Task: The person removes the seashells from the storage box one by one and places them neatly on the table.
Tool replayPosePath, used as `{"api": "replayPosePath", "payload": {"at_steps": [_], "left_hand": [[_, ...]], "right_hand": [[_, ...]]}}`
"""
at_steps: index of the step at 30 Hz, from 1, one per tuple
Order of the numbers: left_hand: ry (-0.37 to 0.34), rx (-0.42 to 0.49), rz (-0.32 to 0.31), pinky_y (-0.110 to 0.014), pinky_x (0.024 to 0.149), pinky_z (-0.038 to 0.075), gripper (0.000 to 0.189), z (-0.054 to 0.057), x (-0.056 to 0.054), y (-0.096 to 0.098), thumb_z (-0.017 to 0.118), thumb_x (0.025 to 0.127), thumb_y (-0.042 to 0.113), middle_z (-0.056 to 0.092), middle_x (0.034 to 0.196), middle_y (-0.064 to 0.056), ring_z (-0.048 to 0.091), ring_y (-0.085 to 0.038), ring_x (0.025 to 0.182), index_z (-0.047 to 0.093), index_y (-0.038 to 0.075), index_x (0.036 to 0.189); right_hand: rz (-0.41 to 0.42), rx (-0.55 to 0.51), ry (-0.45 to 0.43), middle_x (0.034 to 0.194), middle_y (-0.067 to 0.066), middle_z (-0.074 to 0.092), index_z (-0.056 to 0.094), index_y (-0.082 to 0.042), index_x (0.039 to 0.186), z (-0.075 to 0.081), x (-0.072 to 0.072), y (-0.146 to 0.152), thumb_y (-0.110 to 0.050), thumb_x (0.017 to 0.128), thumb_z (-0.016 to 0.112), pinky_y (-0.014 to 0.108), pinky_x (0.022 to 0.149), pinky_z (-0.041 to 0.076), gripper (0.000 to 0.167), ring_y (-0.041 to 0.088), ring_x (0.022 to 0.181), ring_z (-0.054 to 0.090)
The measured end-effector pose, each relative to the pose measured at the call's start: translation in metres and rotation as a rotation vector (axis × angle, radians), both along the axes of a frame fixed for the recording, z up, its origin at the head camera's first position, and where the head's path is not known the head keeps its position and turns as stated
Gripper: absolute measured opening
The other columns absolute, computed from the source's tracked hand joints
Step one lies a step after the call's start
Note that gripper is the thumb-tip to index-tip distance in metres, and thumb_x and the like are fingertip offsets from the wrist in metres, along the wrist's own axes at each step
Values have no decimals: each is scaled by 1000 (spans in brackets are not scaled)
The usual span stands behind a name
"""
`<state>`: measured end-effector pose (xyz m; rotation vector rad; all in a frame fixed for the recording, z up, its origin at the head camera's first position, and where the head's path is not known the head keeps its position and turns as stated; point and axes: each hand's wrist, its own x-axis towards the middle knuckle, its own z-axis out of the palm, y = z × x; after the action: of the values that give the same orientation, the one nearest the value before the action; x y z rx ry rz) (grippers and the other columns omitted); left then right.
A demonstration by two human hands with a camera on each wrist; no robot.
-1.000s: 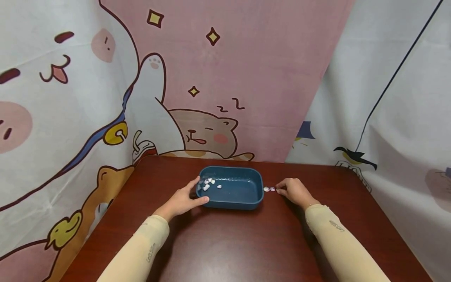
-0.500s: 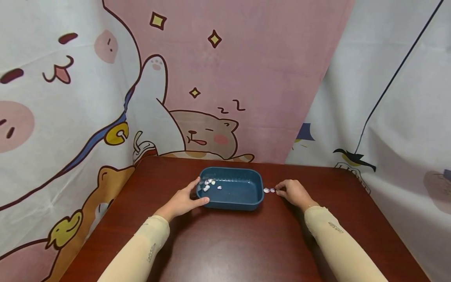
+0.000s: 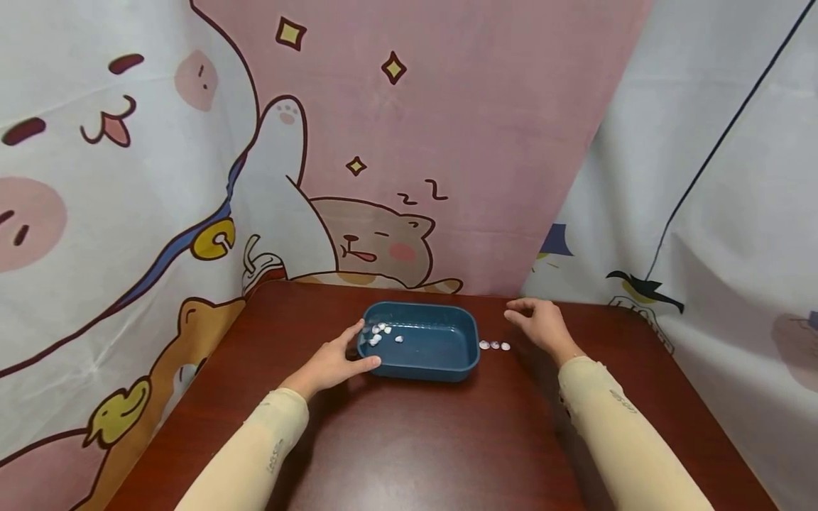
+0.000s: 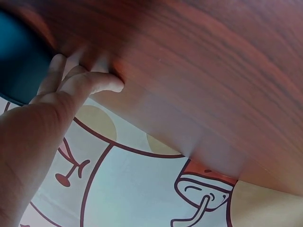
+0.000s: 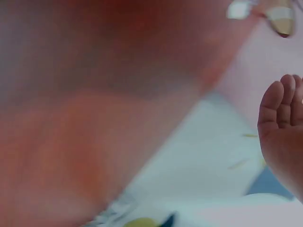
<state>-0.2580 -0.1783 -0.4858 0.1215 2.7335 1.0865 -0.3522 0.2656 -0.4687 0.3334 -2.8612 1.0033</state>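
Observation:
A dark blue rectangular basin (image 3: 441,346) sits on the table, with several small whitish shell-like pieces (image 3: 375,339) in its left end. My left hand (image 3: 329,363) rests against that end, thumb along the near side and fingers at the left side. In the left wrist view its fingers (image 4: 57,75) look spread and fairly straight. Right of the basin, three small white-and-purple shell-like pieces (image 3: 495,345) lie in a row. Just above and behind the row's right end, my right hand (image 3: 542,326) hovers with thumb and fingertips apart, holding nothing visible.
The reddish-brown wooden table (image 3: 409,433) has its back edge close behind the basin. A cartoon-printed cloth (image 3: 486,142) hangs behind and along both sides.
My right hand has let go of the rightmost small piece, leaving it in the row, and has risen away from it. The left hand and basin have not moved noticeably.

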Motion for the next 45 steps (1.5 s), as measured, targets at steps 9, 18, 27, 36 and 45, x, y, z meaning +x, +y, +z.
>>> {"api": "replayPosePath", "payload": {"at_steps": [9,18,27,36,45], "left_hand": [[-1,1,2,-71,120,39,103,0,0,-2,75,92,63,47,167,-17,47,-42,153,22,28,172],[-11,19,-20,-69,121,40,102,-2,1,7,74,93,65,48,167,-18,49,-41,152,22,28,172],[6,9,-23,-68,121,40,102,-1,1,9,75,92,65,50,165,-17,50,-39,152,23,28,172],[8,-4,-2,-67,121,40,101,3,3,4,75,92,63,51,164,-16,51,-39,151,23,29,172],[10,10,-2,-68,121,40,102,0,3,-1,75,92,64,52,164,-17,50,-40,151,23,28,172]], "right_hand": [[245,49,36,123,11,79,78,-7,128,25,6,-135,-23,101,76,49,99,61,31,29,112,75],[309,332,-64,124,9,79,79,-8,126,-11,14,-211,-17,100,78,47,106,59,28,26,118,74],[289,389,-36,104,8,83,85,-6,106,-18,8,-214,-8,100,75,41,94,64,12,21,95,76],[321,420,-8,106,4,83,87,-12,104,-20,6,-201,-12,101,75,40,97,63,12,19,100,75],[283,413,-14,85,3,77,83,-8,96,-21,10,-210,-20,97,81,36,81,64,12,13,74,66]]}}
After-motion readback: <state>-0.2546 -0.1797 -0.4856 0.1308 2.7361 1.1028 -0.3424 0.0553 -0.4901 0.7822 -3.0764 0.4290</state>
